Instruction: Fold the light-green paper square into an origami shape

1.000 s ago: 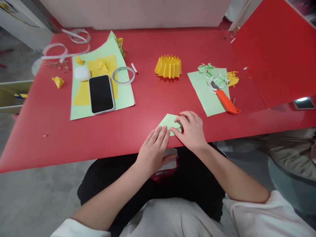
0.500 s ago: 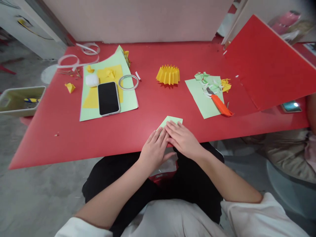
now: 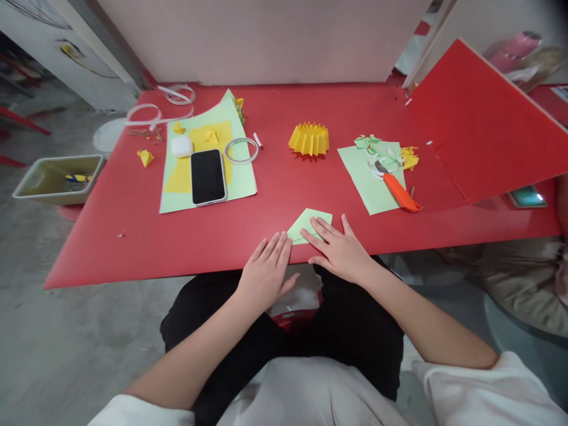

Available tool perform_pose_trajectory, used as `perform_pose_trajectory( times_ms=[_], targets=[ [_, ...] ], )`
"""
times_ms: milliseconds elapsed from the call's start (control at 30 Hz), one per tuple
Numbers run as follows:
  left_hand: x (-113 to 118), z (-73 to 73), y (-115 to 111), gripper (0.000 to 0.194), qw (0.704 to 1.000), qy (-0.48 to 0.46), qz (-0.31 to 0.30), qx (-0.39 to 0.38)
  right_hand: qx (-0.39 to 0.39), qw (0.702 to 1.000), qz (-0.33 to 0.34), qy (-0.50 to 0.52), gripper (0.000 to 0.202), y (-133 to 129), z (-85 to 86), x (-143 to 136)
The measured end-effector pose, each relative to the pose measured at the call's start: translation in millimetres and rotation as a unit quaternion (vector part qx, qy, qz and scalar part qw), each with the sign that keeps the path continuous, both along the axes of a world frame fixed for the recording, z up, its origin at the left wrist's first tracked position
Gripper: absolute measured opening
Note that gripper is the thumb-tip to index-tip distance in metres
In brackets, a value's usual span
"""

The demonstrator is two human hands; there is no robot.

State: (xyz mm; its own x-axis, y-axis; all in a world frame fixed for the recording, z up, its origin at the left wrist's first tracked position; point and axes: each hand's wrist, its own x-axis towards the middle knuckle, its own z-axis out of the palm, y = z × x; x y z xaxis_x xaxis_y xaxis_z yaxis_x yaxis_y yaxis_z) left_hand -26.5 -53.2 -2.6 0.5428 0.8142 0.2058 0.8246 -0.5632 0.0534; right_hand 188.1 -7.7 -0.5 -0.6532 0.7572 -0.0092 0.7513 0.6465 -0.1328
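Red table (image 3: 266, 192): green paper (image 3: 305, 220) partly under right fingers (image 3: 327, 231), edge at left fingers (image 3: 277, 247).

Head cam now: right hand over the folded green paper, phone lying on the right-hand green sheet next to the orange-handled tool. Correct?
Phone's place is wrong. Head view: the phone lies on the left-hand green and yellow papers. The rest stands: right hand over the folded green paper, orange-handled tool at the right-hand green sheet.

Ctr gap, phone (image 3: 208, 177) L, cutter (image 3: 400, 192) R
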Motion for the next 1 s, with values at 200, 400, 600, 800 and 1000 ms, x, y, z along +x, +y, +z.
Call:
perform_pose_trajectory(
  times_ms=[200,400,600,800,1000],
  targets=[
    [-16,0.0,-8,0.059,1.000,0.006,-0.003,0.021,-0.001,1.000,0.006,-0.016,0.061,1,1.8,0],
    [-27,-1.1,-16,0.059,0.999,-0.008,0.012,0.042,-0.008,1.000,0.011,-0.023,0.065,1,3.8,0],
    [-22,6.1,-17,0.058,0.997,-0.036,0.056,0.044,-0.010,1.000,0.008,-0.016,0.067,0,5.0,0],
    [22,0.9,-1,0.060,0.998,-0.048,-0.001,0.045,-0.009,1.000,0.001,0.006,0.069,0,1.7,-2],
    [23,-14.9,-1,0.050,0.997,-0.053,0.002,0.053,-0.017,0.951,-0.142,0.276,0.049,-17,15.9,11]
  ],
)
